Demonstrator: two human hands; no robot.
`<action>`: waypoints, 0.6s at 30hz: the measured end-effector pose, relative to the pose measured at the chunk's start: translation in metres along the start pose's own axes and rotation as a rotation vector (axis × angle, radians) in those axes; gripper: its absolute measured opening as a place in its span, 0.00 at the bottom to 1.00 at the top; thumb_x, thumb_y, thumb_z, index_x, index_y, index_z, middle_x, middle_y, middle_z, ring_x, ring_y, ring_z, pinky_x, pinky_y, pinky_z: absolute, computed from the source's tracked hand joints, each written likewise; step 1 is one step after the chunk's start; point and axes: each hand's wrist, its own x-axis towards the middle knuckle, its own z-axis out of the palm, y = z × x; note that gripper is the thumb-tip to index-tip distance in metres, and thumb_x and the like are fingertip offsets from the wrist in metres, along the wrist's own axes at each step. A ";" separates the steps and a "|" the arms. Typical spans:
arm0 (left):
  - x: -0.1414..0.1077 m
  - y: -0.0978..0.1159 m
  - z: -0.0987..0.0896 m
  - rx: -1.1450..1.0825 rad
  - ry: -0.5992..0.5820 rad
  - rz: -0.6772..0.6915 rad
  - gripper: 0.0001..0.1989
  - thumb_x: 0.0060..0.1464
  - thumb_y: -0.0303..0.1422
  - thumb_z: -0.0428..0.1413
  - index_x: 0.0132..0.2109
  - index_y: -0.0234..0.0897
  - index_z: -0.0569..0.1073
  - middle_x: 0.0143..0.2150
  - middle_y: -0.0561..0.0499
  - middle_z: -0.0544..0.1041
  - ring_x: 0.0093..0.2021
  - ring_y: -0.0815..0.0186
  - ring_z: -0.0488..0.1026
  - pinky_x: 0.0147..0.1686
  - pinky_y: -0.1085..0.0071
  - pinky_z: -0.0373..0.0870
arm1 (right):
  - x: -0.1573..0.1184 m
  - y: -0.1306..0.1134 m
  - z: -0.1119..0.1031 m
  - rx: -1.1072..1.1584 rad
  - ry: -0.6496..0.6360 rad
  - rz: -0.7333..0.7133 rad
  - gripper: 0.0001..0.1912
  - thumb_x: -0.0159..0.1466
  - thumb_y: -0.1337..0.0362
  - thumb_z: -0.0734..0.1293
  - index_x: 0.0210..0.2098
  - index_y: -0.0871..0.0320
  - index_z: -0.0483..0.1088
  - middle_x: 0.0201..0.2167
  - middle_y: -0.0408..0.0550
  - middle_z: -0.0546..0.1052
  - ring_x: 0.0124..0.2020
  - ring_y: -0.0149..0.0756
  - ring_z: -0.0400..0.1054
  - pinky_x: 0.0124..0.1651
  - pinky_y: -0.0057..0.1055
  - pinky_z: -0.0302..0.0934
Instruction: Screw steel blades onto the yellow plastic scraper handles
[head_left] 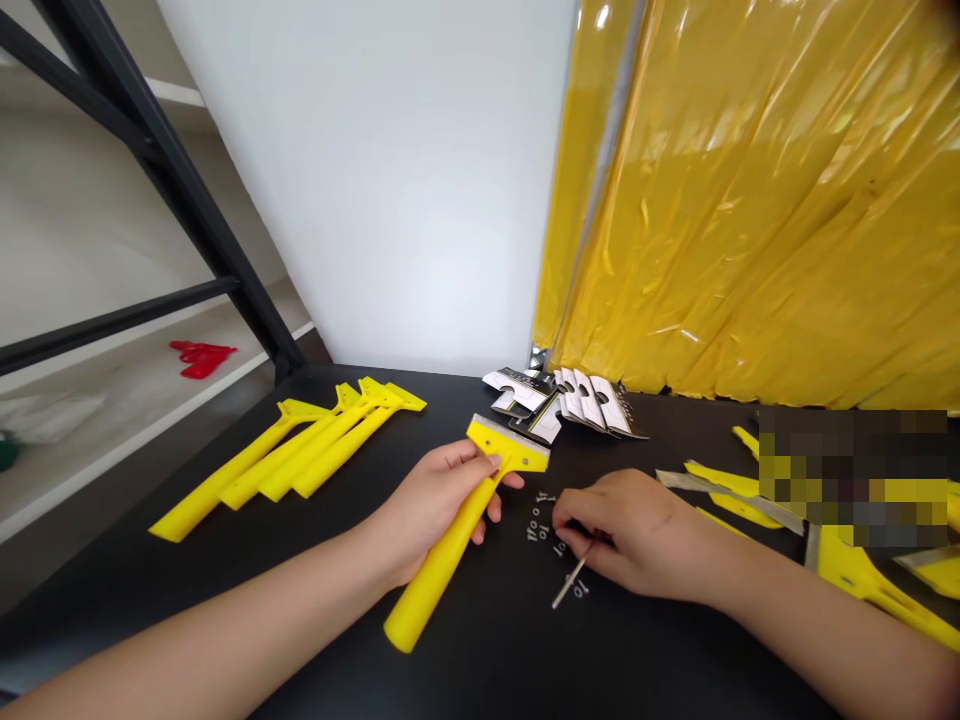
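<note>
My left hand [450, 500] is wrapped round a yellow scraper [442, 560], thumb near its head. The scraper's wide head points away from me, with a metal blade strip along its far edge and small fasteners in its face. To the right, low over the black table, my right hand [630, 535] is closed in a pinch. A thin pale stick [571, 582] juts from beneath its fingers. Small screws and nuts [541, 522] lie scattered beside the right fingertips. Whether the fingertips also grip a small screw or nut is hidden.
Several yellow scrapers [322, 445] lie together at the left. Folded printed cards [592, 400] are at the back. More yellow scraper parts [735, 500] and a long metal strip [731, 500] lie at the right, partly blurred out. A white panel [390, 180] and yellow plastic sheeting [757, 200] stand behind.
</note>
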 end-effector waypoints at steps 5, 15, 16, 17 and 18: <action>-0.003 0.005 0.001 0.040 -0.022 0.007 0.11 0.66 0.39 0.57 0.42 0.33 0.76 0.22 0.53 0.75 0.20 0.71 0.67 0.19 0.78 0.66 | -0.002 -0.002 0.003 0.169 0.085 0.070 0.03 0.71 0.64 0.65 0.39 0.53 0.70 0.26 0.37 0.67 0.26 0.29 0.59 0.33 0.29 0.51; -0.029 0.016 0.005 0.246 -0.450 -0.100 0.15 0.66 0.42 0.58 0.46 0.34 0.81 0.47 0.43 0.84 0.30 0.72 0.74 0.25 0.79 0.69 | 0.011 -0.024 0.007 1.037 0.228 0.578 0.18 0.65 0.48 0.72 0.36 0.58 0.71 0.25 0.40 0.68 0.23 0.27 0.56 0.27 0.27 0.48; -0.030 0.015 0.005 0.265 -0.480 -0.104 0.15 0.67 0.42 0.58 0.47 0.35 0.81 0.47 0.43 0.84 0.30 0.71 0.74 0.26 0.79 0.69 | 0.010 -0.028 0.007 1.140 0.152 0.624 0.18 0.62 0.50 0.74 0.36 0.59 0.71 0.27 0.42 0.71 0.24 0.27 0.58 0.28 0.27 0.48; -0.031 0.014 0.006 0.277 -0.500 -0.108 0.15 0.67 0.42 0.58 0.48 0.35 0.81 0.47 0.43 0.84 0.31 0.71 0.74 0.26 0.79 0.68 | 0.009 -0.031 0.007 1.232 0.094 0.660 0.18 0.60 0.51 0.76 0.36 0.59 0.72 0.27 0.43 0.73 0.24 0.27 0.59 0.28 0.27 0.48; -0.032 0.014 0.006 0.281 -0.509 -0.112 0.15 0.67 0.42 0.58 0.49 0.36 0.81 0.47 0.43 0.84 0.31 0.71 0.74 0.27 0.79 0.69 | 0.008 -0.033 0.007 1.308 0.059 0.682 0.18 0.59 0.53 0.77 0.36 0.60 0.72 0.27 0.42 0.72 0.23 0.26 0.58 0.27 0.26 0.46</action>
